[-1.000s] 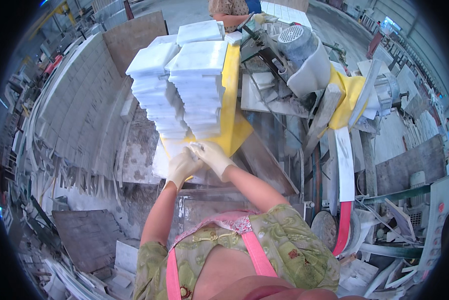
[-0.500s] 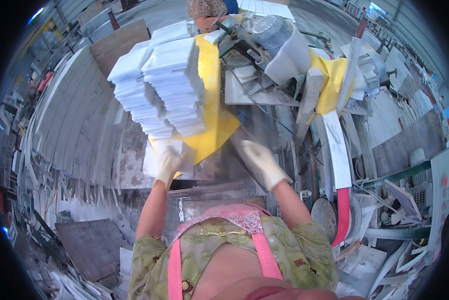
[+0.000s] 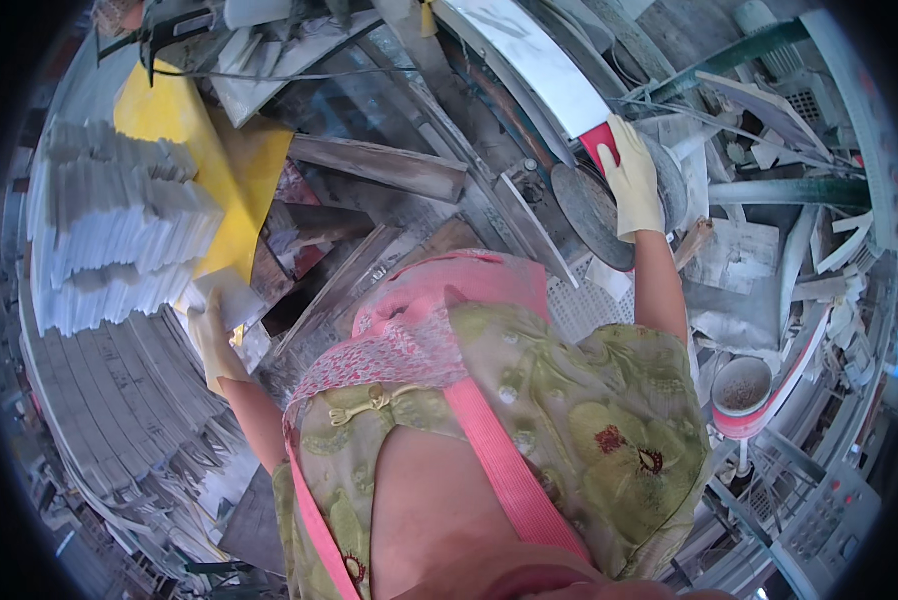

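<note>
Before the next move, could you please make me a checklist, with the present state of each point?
1. Gloves on: ok. The left hand and right hand both wear cream gloves.
2. Pale slab held firmly: cannot tell. The left hand is at it, but the grip is unclear.
3. Right hand away from the red band: not ok. Its fingers are right at it, near the end of the long white strip.
4. Red band standing still: cannot tell.
5. Stacked white slabs evenly aligned: not ok. Their edges are uneven.
</note>
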`<state>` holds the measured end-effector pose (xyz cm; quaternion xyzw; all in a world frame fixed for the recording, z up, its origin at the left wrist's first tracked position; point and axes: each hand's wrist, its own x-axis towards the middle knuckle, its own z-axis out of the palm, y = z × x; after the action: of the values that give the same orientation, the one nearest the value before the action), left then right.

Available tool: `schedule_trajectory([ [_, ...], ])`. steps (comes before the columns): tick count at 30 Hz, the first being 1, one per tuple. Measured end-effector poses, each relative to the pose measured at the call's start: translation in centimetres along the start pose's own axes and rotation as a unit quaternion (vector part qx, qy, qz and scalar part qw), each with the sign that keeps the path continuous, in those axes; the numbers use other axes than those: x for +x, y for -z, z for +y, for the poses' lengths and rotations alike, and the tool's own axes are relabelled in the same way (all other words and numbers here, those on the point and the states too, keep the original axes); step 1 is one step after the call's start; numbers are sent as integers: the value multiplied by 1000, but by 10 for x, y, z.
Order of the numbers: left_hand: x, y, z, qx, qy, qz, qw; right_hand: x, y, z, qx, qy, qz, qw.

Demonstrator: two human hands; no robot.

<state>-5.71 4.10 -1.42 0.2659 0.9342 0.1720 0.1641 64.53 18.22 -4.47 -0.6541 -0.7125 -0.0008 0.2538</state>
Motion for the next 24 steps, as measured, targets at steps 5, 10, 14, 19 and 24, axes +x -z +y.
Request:
schedule_trajectory([
  [5, -4, -2, 1, -57, 11, 9, 998, 25, -36, 32, -92, 13, -58, 994],
  [10, 3, -1, -3, -52, 28, -2, 998, 62, -48, 61, 48, 51, -179, 981],
  [14, 3, 0, -5, -60, 30, 3, 998, 76, -50, 89, 89, 62, -242, 964],
  [19, 7, 1, -10, -59, 30, -4, 998, 77, -29, 95, 67, 0, -222, 973],
  [24, 15, 1, -13, -64, 17, -10, 998, 46, 4, 50, 14, 93, -156, 983],
])
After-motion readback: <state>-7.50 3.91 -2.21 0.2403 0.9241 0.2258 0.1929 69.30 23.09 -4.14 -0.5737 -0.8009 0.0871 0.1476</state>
